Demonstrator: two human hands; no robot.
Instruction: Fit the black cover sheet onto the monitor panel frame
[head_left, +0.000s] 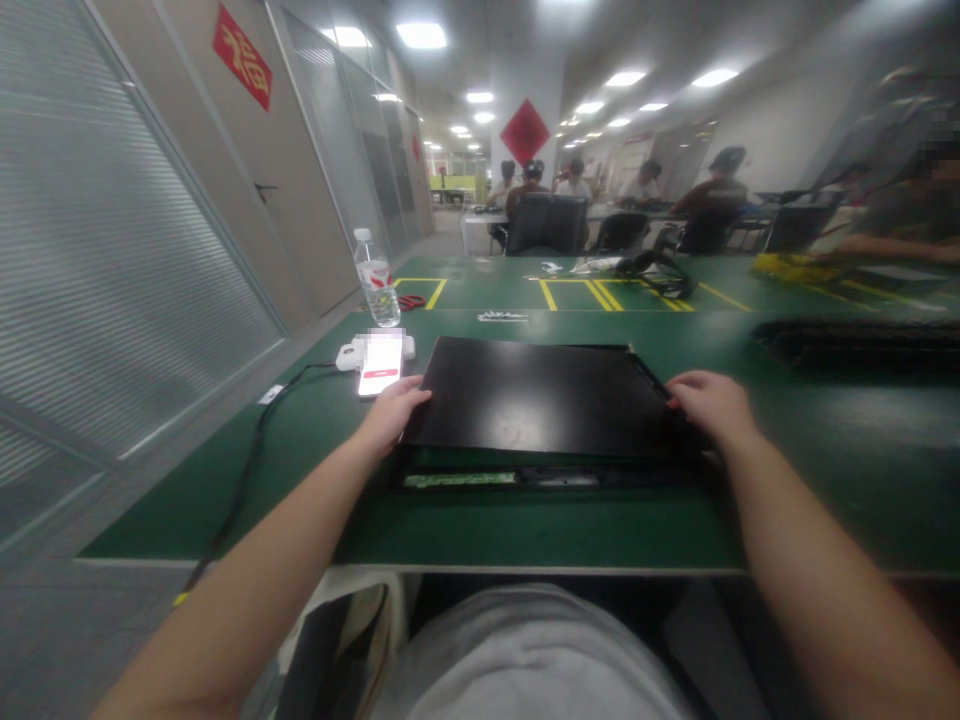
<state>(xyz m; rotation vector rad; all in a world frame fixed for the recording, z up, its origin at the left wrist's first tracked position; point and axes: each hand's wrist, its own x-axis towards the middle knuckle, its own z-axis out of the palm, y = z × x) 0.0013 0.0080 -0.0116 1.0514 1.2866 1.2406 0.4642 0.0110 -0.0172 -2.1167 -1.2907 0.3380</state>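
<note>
A flat black screen panel (525, 395) lies tilted over a dark frame (637, 478) on the green table. My left hand (391, 410) pinches the panel's left edge between thumb and fingers. At the right edge, my right hand (716, 408) has its fingers curled round the panel's side; whether it also grips the frame, I cannot tell. Along the near side of the frame, a green circuit board strip (459, 480) shows below the panel's front edge. The rest of the frame is mostly hidden under the panel.
Left of the panel are a lit phone (381, 365), a white power strip (348, 356) with a black cable (259, 440), and a water bottle (377, 285). Red-handled scissors (412, 301) lie behind. A long black part (832, 345) sits right. Several people work beyond.
</note>
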